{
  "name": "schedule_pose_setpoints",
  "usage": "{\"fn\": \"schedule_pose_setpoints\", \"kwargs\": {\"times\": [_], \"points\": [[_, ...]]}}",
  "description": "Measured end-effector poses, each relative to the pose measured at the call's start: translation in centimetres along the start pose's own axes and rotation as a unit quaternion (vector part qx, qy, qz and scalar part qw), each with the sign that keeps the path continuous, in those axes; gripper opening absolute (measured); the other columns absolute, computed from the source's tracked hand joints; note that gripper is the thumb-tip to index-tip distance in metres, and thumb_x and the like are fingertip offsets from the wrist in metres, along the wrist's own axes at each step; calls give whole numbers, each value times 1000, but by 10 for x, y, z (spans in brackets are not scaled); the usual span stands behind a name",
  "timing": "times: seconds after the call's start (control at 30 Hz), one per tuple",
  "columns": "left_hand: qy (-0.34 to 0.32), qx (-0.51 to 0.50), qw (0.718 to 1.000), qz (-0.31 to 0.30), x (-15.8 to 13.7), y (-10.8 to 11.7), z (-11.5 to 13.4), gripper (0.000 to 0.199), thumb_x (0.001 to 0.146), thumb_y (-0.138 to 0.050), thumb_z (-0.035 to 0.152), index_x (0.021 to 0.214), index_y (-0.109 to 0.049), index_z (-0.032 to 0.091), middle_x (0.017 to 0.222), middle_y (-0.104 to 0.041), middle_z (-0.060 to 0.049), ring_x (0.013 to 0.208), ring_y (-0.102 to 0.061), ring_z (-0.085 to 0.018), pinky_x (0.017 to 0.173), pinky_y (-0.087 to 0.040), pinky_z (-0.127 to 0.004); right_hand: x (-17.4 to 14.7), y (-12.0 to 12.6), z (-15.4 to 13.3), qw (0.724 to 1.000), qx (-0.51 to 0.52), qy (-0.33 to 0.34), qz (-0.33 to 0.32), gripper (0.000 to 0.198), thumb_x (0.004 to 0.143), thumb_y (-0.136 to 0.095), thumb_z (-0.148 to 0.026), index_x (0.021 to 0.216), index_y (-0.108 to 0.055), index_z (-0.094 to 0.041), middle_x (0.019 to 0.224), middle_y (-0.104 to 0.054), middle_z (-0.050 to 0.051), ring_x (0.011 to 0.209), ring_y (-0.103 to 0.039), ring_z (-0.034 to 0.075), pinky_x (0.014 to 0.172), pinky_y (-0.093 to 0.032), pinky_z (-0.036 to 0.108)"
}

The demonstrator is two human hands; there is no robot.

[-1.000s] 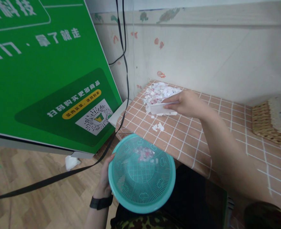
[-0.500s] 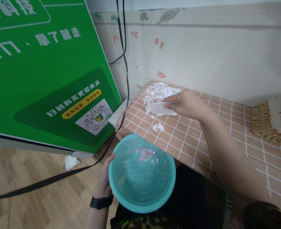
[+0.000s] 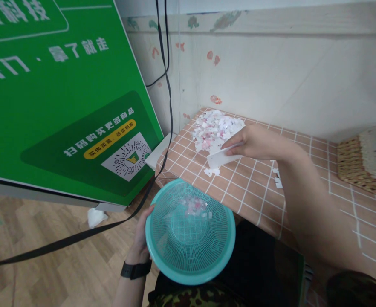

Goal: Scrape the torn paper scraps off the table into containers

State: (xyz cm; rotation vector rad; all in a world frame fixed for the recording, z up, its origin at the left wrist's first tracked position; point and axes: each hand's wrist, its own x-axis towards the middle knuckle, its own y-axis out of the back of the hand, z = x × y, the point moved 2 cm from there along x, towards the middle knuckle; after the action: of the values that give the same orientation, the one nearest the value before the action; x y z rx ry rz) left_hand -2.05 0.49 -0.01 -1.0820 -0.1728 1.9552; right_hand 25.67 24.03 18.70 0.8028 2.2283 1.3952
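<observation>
My left hand (image 3: pixel 142 234) grips the left rim of a turquoise plastic colander (image 3: pixel 191 277), which is held below the table's front edge. A small clump of paper scraps (image 3: pixel 194 206) lies inside it. Over the table, my right hand (image 3: pixel 247 143) pinches a flat white card (image 3: pixel 221 158) between thumb and fingers. The card's lower edge is close to the tabletop, at the near side of a heap of white and pinkish paper scraps (image 3: pixel 215 128). A few loose scraps (image 3: pixel 212 172) lie just in front of the card.
The table (image 3: pixel 252 187) has a brown cover with a white grid. A wicker basket (image 3: pixel 352 164) stands at its right end, and some scraps (image 3: pixel 278 179) lie beside my right forearm. A black strap (image 3: pixel 137 209) hangs left, before a green panel (image 3: pixel 63 85).
My right hand has drawn the card back toward me and slightly right, away from the heap. My left hand and the colander have stayed in place.
</observation>
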Motion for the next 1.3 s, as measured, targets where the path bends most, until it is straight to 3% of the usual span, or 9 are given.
{"fn": "schedule_pose_setpoints", "kwargs": {"times": [0.13,0.27,0.4,0.6,0.73,0.87,1.0,1.13,1.3], "points": [[-10,-2,1000,-13,0,-1,0,22,68,-80,32,81,-76,15,74,-76,-4,62,-68,-18,63,-56,-29,-2,8,-8,1000,-7,-1,20,25,86,-60,-25,102,-78,-27,88,-77,-2,74,-67,18,67,-47,30],[-11,0,1000,-8,1,1,0,23,69,-79,32,82,-76,14,76,-76,-5,64,-69,-19,64,-56,-30,-10,0,-42,987,-92,10,129,26,88,-55,-24,103,-77,-23,88,-76,4,75,-67,19,67,-45,30],[-7,-8,1000,19,4,1,-1,21,68,-79,29,81,-75,14,73,-76,-4,62,-69,-19,64,-56,-29,-35,-50,-85,949,-183,-23,257,30,91,-48,-21,108,-72,-16,61,-68,2,53,-59,16,52,-38,29],[2,-47,999,-1,10,-5,-1,17,69,-77,26,82,-75,14,72,-75,-4,61,-68,-18,62,-55,-28,-56,-137,-103,881,-181,-32,436,31,94,-51,-13,123,-60,-8,77,-74,4,59,-65,12,54,-44,26],[7,-43,999,-22,14,-5,2,16,69,-77,26,79,-74,14,71,-75,-3,60,-68,-18,61,-55,-29,-50,-155,-102,889,-180,-47,417,32,94,-50,-12,124,-60,-8,83,-76,7,64,-67,13,58,-48,25],[-7,-38,999,-15,17,-6,8,13,66,-78,24,73,-72,15,65,-73,-2,55,-65,-16,59,-55,-27,-44,-162,-110,918,-207,-93,324,37,94,-48,-18,130,-59,-17,115,-73,12,86,-71,18,64,-52,27],[33,-35,998,-43,18,-12,12,13,66,-77,24,74,-72,14,67,-74,-5,67,-71,-24,68,-58,-34,-35,-167,-117,932,-241,-152,224,43,95,-44,-19,137,-54,-16,127,-67,16,103,-68,26,69,-55,33],[25,-21,999,-44,22,-9,15,13,67,-77,22,76,-72,14,67,-73,-3,56,-67,-18,60,-57,-29,-33,-158,-112,925,-250,-226,178,47,94,-42,-17,141,-50,-13,124,-67,20,93,-69,25,66,-54,34],[18,-4,998,-53,25,-1,13,14,68,-77,23,78,-71,14,67,-73,-2,54,-66,-17,55,-55,-28,-61,-136,-85,889,-246,-331,198,48,93,-43,-16,140,-52,-16,109,-72,16,82,-71,24,64,-49,31]]}}
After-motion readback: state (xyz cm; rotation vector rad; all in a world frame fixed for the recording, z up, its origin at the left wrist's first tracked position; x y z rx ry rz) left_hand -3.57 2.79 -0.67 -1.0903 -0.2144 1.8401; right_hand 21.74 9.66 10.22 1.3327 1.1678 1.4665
